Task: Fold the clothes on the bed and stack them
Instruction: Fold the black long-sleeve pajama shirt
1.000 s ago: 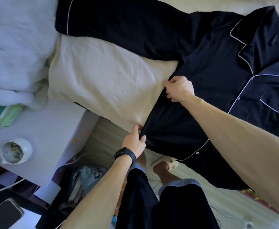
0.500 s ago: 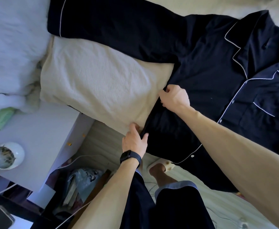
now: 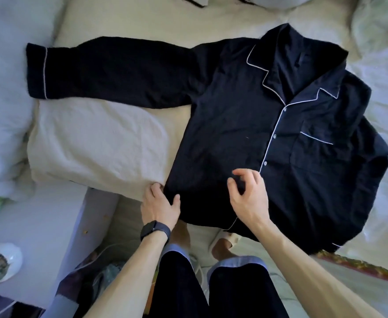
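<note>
Dark pajama shirt [image 3: 234,125] lies flat, front up and buttoned, just right of the cream pillow [image 3: 96,145]. One sleeve [image 3: 110,70] is stretched along the pillow's far edge. My left hand [image 3: 159,206] grips the shirt's hem corner at the pillow's near right corner, thumb on top of the cloth. My right hand [image 3: 249,196] is further right of the pillow, over the shirt front, fingers loosely curled, holding nothing.

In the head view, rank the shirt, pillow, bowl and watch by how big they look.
1. shirt
2. pillow
3. bowl
4. watch, though it seems nearer the camera, so less sure
</note>
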Tool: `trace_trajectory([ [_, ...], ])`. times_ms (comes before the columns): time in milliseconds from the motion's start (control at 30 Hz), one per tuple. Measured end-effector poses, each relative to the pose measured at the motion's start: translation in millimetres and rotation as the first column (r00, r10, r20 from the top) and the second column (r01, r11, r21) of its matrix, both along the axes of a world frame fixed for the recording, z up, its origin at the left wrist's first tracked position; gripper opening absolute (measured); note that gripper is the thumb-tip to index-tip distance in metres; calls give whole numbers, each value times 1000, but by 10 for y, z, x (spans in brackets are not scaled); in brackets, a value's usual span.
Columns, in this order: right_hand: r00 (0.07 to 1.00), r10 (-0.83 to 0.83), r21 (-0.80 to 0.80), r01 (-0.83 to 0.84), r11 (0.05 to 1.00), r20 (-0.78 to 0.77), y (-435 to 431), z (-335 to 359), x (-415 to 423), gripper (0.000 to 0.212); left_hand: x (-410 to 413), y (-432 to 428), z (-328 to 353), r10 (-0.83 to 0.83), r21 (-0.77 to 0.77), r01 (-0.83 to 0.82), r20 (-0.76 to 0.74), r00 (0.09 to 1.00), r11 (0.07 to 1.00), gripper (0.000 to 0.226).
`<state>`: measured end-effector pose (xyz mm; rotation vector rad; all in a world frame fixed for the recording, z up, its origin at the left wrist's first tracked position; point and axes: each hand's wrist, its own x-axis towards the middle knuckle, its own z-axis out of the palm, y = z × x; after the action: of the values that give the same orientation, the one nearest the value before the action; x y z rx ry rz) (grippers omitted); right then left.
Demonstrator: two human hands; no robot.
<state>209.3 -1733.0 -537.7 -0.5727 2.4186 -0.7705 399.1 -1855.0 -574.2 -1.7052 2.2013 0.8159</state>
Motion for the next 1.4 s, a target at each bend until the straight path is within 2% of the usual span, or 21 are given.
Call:
trace_trajectory([
  [100,969,-49,156,89,984,-241,542,-14,-272,46,-365,188,88,-273,-268,251,-49,961,930,67],
  [200,956,-48,328,147,933,-291,983,-92,-541,65,-801,401,29,-591,-241,563,-58,804,790,79],
  [267,942,-199,350,289,891,-270,1271,-141,-691,69,-1117,573,-22,-727,-184,711,-32,686,679,83],
  [333,859,-449,315,509,801,-247,1555,-173,-823,72,-1369,766,-78,-805,-114,800,9,594,589,80],
  [433,603,-790,384,759,526,-110,2076,-187,-1008,81,-1597,1057,-79,-830,-62,834,85,551,548,76],
  [467,567,-823,428,753,501,-34,2259,-205,-1066,84,-1664,1134,-57,-826,-64,835,117,551,547,76],
  [533,574,-802,459,675,578,167,2583,-211,-1195,76,-1817,1280,0,-811,-83,831,181,556,551,74],
  [667,465,-733,323,685,653,497,2989,-30,-1559,25,-2103,1491,120,-794,-125,834,257,550,537,72],
  [733,623,-678,299,611,733,390,3152,141,-1860,11,-2269,1554,141,-846,-103,885,261,465,454,70],
  [800,781,-607,299,550,780,149,3313,352,-2237,9,-2458,1607,154,-894,-62,932,266,361,357,69],
  [867,814,-572,204,579,789,-98,3458,563,-2636,11,-2674,1659,146,-917,-14,955,276,288,296,67],
  [933,728,-583,26,633,774,-361,3557,783,-3038,17,-2895,1713,152,-923,31,962,290,251,272,62],
  [1033,389,-644,-238,704,669,-658,3775,1033,-3504,19,-3201,1784,191,-922,143,944,300,243,296,56],
  [1100,214,-658,-311,749,585,-722,3931,1040,-3634,29,-3349,1808,217,-923,220,934,329,200,281,54],
  [1133,216,-643,-275,772,574,-735,4000,997,-3665,35,-3428,1826,231,-922,251,928,343,180,275,54],
  [1167,305,-618,-155,802,577,-725,4072,910,-3686,38,-3515,1850,244,-920,280,921,356,163,271,52],
  [1200,465,-600,49,815,578,-651,4155,778,-3672,41,-3613,1869,260,-918,305,915,372,141,264,50],
  [1233,619,-611,259,775,576,-494,4232,638,-3637,47,-3719,1892,279,-915,325,909,384,126,261,48],
  [1267,699,-654,398,709,582,-290,4300,503,-3594,58,-3834,1917,293,-913,333,908,393,111,254,44],
  [1333,678,-735,454,658,600,-12,4379,281,-3501,72,-4074,1992,318,-918,310,916,375,130,256,39],
  [1400,645,-762,412,681,605,54,4411,117,-3431,70,-4346,2105,348,-927,253,921,308,213,296,39],
])
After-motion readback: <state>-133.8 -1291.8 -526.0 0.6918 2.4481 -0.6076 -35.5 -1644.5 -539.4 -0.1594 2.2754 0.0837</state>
